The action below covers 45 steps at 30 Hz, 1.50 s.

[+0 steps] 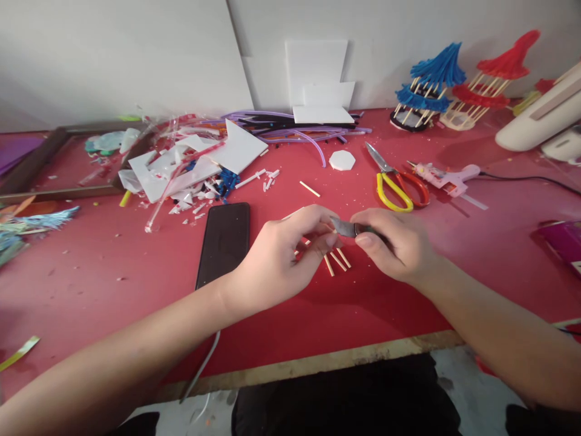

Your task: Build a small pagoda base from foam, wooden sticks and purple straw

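While the right hand (pixel 394 243) clamps its fingers on a grey-bladed tool (pixel 346 228), held right of the phone (pixel 224 237), the left hand (pixel 288 248) bends its fingers at the blade's tip; whether they grip anything, I cannot tell. Thin wooden sticks (pixel 338 261) show right of the phone too, with yellow-and-red scissors (pixel 382 189) farther right of it on the bench (pixel 363 315).

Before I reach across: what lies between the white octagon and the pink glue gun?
In the head view, scissors with yellow and red handles lie between them.
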### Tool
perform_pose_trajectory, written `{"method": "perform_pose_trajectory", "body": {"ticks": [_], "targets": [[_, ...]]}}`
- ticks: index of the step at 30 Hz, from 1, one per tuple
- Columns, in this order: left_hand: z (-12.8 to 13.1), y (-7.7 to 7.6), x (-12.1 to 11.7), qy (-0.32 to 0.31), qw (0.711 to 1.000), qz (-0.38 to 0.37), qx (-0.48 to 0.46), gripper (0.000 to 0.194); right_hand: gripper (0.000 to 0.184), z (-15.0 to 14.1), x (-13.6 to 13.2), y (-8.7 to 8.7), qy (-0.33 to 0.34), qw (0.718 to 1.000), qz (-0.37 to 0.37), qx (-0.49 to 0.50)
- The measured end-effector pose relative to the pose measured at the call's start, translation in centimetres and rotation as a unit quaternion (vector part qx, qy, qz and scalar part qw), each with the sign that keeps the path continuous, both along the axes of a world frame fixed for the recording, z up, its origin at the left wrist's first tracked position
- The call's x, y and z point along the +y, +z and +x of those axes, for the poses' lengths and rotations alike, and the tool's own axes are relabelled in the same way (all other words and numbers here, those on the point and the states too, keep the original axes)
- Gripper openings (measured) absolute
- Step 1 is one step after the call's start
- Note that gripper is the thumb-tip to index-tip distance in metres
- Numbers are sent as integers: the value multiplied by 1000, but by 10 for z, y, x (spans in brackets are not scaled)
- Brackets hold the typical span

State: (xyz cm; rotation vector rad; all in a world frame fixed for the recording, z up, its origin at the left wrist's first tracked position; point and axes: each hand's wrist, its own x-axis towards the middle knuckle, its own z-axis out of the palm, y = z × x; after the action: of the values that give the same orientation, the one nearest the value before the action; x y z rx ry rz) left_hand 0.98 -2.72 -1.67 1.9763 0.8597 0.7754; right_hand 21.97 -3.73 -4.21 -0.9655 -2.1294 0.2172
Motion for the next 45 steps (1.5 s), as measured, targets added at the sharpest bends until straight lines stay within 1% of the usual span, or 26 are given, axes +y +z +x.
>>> {"method": "perform_pose_trajectory", "body": {"ticks": [4,8,13,16,21,24,27,32,37,43,45], "targets": [[-1,2,1,-5,1000,18,1,18,22,1,0,2,19,999,20,-16],[-3,0,3,-10,999,36,24,19,24,1,0,3,32,999,31,-21],[-4,-2,3,-19,997,62,34,23,31,0,-1,1,72,997,8,-6],[-3,0,2,-28,998,54,34,26,33,-1,-1,1,74,997,5,0],[-1,1,0,-45,999,23,3,34,35,-1,0,0,81,997,14,-9],[0,0,-1,-38,999,20,3,32,35,0,0,0,87,996,23,-23],[1,-1,-2,-39,999,18,4,25,32,0,0,1,94,995,30,-23],[2,0,-1,-36,999,-9,-13,12,32,1,-1,2,104,994,39,-23],[2,1,-2,-42,999,-3,-27,20,31,1,-2,2,87,996,30,-16],[1,-1,-1,-33,999,-4,-22,17,31,0,-2,2,100,995,9,-10],[2,0,-1,-32,999,2,-22,20,32,0,-2,2,96,995,6,-4]]}}
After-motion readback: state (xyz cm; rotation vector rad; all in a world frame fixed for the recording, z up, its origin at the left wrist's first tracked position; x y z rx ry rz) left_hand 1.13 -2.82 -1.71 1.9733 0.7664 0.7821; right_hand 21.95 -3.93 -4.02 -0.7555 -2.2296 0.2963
